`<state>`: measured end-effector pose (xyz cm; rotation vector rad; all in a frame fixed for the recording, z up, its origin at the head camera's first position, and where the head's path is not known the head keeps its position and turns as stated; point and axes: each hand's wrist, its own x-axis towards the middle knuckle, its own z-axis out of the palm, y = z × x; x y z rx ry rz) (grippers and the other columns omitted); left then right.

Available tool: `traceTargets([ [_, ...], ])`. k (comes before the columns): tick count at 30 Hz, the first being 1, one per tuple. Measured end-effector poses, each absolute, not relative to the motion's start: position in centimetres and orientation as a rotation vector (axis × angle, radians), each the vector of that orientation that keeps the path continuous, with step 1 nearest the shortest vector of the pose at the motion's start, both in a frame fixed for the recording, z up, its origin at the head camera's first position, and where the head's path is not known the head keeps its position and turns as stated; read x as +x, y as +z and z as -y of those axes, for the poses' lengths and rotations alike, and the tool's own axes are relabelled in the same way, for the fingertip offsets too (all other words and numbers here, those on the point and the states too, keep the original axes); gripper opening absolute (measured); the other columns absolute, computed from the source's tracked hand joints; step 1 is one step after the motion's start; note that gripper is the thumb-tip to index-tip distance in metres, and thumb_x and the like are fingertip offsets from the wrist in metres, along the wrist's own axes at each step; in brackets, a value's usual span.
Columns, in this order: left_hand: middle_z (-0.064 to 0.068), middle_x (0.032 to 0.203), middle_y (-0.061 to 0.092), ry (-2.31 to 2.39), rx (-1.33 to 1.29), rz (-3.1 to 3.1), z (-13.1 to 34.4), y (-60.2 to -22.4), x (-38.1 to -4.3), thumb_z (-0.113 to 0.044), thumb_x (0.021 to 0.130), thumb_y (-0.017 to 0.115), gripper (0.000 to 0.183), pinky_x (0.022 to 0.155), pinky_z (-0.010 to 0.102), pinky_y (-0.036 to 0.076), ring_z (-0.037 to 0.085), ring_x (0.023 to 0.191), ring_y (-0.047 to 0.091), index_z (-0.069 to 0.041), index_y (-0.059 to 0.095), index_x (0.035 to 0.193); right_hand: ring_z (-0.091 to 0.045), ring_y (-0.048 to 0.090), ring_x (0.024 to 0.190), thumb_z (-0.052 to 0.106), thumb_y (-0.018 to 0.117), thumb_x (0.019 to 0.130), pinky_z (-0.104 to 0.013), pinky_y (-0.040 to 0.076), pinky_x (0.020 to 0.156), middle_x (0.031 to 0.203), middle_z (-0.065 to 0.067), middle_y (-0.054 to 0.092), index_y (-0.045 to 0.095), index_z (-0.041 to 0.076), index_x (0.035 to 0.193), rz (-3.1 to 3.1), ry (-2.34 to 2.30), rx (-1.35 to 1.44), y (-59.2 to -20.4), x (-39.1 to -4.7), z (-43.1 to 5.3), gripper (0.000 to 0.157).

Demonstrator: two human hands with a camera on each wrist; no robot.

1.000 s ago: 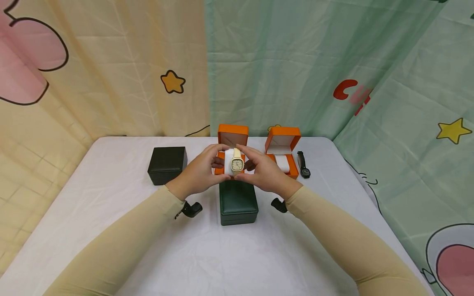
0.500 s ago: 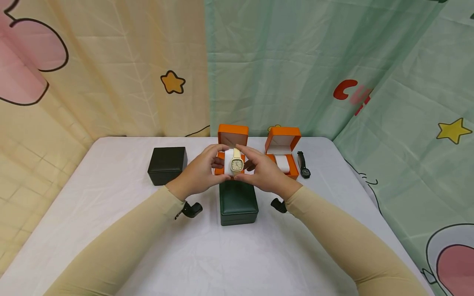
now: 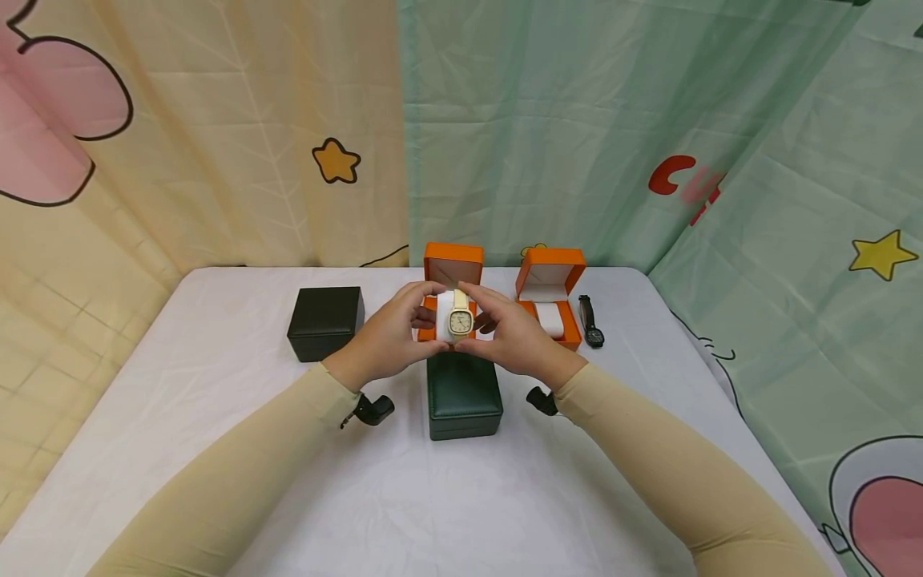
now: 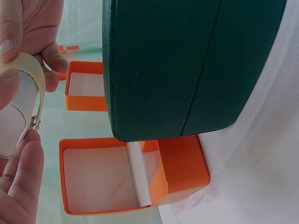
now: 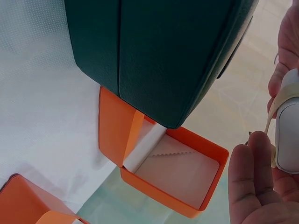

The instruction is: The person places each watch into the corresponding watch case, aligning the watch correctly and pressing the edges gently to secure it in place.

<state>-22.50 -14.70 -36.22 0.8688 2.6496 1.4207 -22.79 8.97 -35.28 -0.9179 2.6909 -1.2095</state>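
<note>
A wristwatch (image 3: 461,322) with a cream strap and pale square dial is wrapped round a white cushion (image 4: 10,126). My left hand (image 3: 392,328) holds the cushion's left side, thumb low and forefinger at the top. On the other side, my right hand (image 3: 513,327) grips the watch and cushion between thumb and fingers. Both are held up over the back of a green box (image 3: 464,393), which is closed. Behind the hands stands an orange watch box (image 3: 453,260) with its lid up; the hands partly hide its base. The strap's buckle (image 4: 35,122) shows in the left wrist view.
To the right, a second orange box (image 3: 551,264) stands with its lid up and a white cushion (image 3: 550,318) inside. Beside it lies a black watch (image 3: 593,327). A closed black box (image 3: 327,316) sits at the left on the white-covered table (image 3: 461,513). Curtains hang behind.
</note>
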Motion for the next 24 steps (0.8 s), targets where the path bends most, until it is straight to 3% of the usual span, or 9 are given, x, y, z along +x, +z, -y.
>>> traceTargets([
  [24, 0.009, 0.154, 0.043, 1.435, 0.889, -2.644, 14.74, -36.18, -22.52, -0.009, 0.088, 0.086, 0.076, 0.104, 0.039, 0.058, 0.025, 0.117, 0.068, -0.008, 0.043, 0.150, -0.028, 0.068, 0.107, 0.016, 0.083, 0.092, -0.052, 0.059, 0.100, 0.163, -0.011, 0.044, 0.034, 0.008, 0.165, -2.687, -1.208, -0.939, -35.06, -22.77, -8.85, 0.089],
])
